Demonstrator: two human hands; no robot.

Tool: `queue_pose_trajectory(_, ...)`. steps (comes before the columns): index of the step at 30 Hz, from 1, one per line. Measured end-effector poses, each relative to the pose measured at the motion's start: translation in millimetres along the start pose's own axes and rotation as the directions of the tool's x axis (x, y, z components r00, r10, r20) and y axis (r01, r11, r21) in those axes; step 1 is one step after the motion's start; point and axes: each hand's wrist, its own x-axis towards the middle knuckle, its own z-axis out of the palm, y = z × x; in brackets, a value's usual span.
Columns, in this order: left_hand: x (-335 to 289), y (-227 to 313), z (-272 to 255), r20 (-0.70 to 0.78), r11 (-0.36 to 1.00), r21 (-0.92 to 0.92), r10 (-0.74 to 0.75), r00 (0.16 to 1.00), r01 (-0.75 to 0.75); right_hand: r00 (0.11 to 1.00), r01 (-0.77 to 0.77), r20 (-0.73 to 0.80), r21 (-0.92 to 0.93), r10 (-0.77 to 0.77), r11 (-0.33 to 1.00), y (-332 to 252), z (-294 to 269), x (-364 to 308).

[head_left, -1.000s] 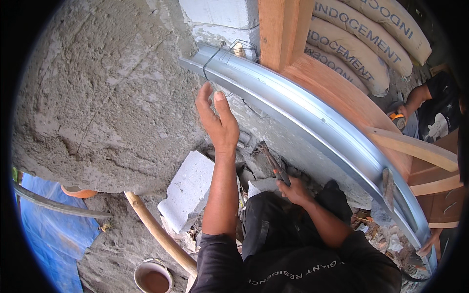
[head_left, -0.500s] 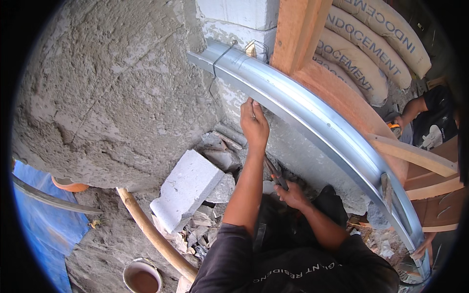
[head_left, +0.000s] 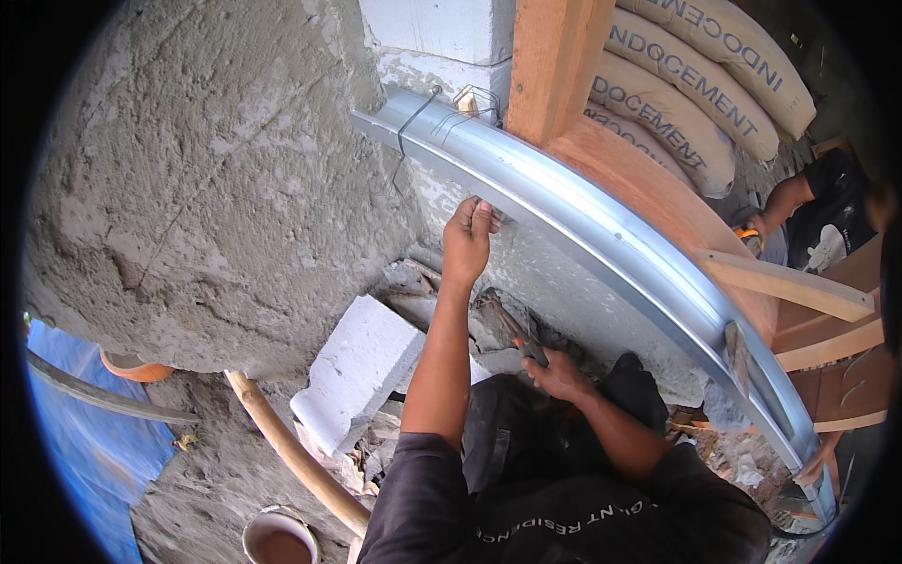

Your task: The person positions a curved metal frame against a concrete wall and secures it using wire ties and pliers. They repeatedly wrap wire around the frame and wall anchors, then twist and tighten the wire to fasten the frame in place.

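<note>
A long, shiny metal channel (head_left: 564,209) runs from the rough wall down to the right. Just below its near edge is my left hand (head_left: 467,242), fingers curled together in a pinch; whatever they hold is too small to make out. My right hand (head_left: 560,378), lower and closer to my body, grips the dark handles of a pair of pliers (head_left: 516,335). The pliers' jaws point up and left, away from the channel. Near the channel's upper end a thin wire tie (head_left: 415,120) loops around it, its loose tail hanging below.
A white block (head_left: 359,371) lies on rubble left of my legs. A wooden post (head_left: 556,70) and stacked cement bags (head_left: 700,94) stand beyond the channel. At right is another person's arm (head_left: 787,202). A pole (head_left: 291,451) and a bucket (head_left: 280,538) are lower left.
My left hand has come slightly down from the channel's edge, its fingers still pinched. The pliers in my right hand tilt further left. The whole view has shifted a little.
</note>
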Motion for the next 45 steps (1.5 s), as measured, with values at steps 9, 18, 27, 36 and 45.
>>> queue_pose_trajectory(9, 1, 92, -22, -0.340, 0.682, 0.677, 0.623, 0.704, -0.277, 0.999, 0.022, 0.026, -0.026, -0.022, 0.999, -1, -9, -14)
queue_pose_trajectory(18, 71, 166, -13, 0.497, -0.269, 0.866, 0.370, 0.785, -0.421, 0.994, 0.112, 0.004, -0.089, -0.112, 0.990, 0, -14, -30)
queue_pose_trajectory(27, 78, 183, -17, 0.531, -0.174, 0.848, 0.296, 0.794, -0.501, 0.992, 0.120, 0.034, -0.053, -0.119, 0.991, -5, -20, -37)
queue_pose_trajectory(36, 89, 174, -14, 0.569, -0.241, 0.819, 0.228, 0.790, -0.520, 0.994, 0.090, 0.068, -0.040, -0.087, 0.995, -8, -19, -35)
queue_pose_trajectory(45, 109, 176, 16, 0.529, -0.182, 0.849, 0.298, 0.794, -0.497, 0.994, 0.098, 0.041, -0.003, -0.097, 0.995, 4, -14, -32)
